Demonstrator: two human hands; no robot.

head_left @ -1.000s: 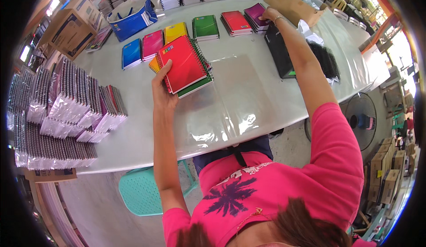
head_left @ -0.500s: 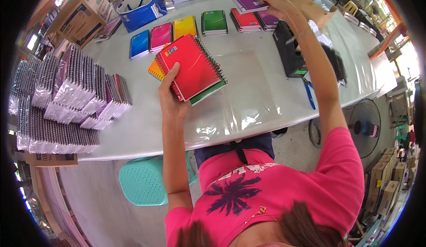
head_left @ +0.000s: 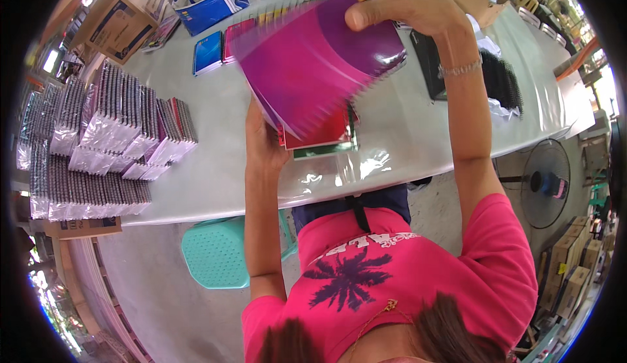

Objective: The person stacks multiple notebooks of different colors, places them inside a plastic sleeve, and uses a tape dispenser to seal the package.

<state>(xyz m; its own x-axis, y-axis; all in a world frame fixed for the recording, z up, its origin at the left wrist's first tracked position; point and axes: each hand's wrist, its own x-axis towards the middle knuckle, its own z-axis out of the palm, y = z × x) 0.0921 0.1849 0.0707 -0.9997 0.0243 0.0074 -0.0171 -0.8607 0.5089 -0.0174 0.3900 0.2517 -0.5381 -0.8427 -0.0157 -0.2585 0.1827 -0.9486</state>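
Note:
A purple spiral notebook is in my right hand, whose thumb presses on its cover near the upper right corner. Tilted and smeared by motion, the notebook hangs over the small stack in my left hand. That stack has a red spiral notebook on top and a green notebook showing beneath its near edge. The purple cover hides most of the stack and my left fingertips. Whether the purple notebook touches the red one, I cannot tell.
A blue notebook and a pink notebook lie farther back on the table. Plastic-wrapped notebook stacks fill the left side. A blue bag and a cardboard box stand behind. A black tray is at right.
My right hand has brought the purple notebook from the far side toward me and left, over the stack. The stack in my left hand has shifted slightly right and now shows less.

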